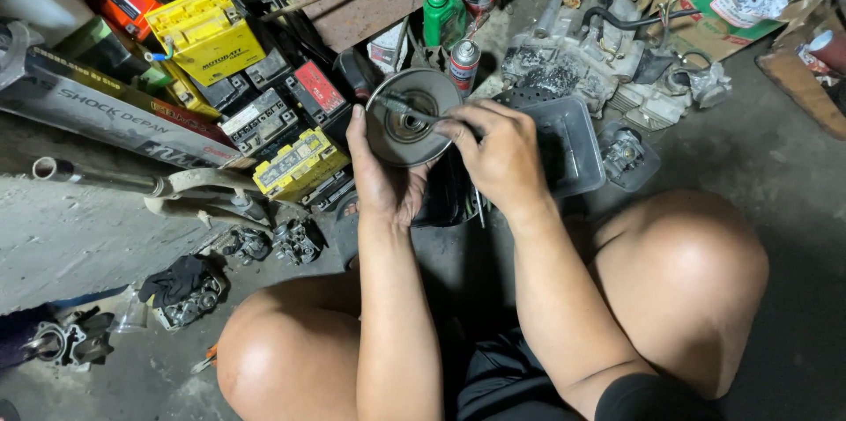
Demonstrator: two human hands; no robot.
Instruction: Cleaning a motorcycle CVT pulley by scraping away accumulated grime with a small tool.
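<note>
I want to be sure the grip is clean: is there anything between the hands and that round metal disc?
Nothing visible. The left hand cups the round metal disc directly from below, and the right hand holds a thin tool whose tip reaches the disc's centre. The dark plastic tray lies behind, out of the way.

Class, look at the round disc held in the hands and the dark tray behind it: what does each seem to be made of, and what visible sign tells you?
Round disc: seemingly metal, dull grey, with soft sheen and machined concentric rings. Dark tray: probably moulded plastic, with rounded corners, a thin rim and a slightly glossy, grimy surface.
</note>
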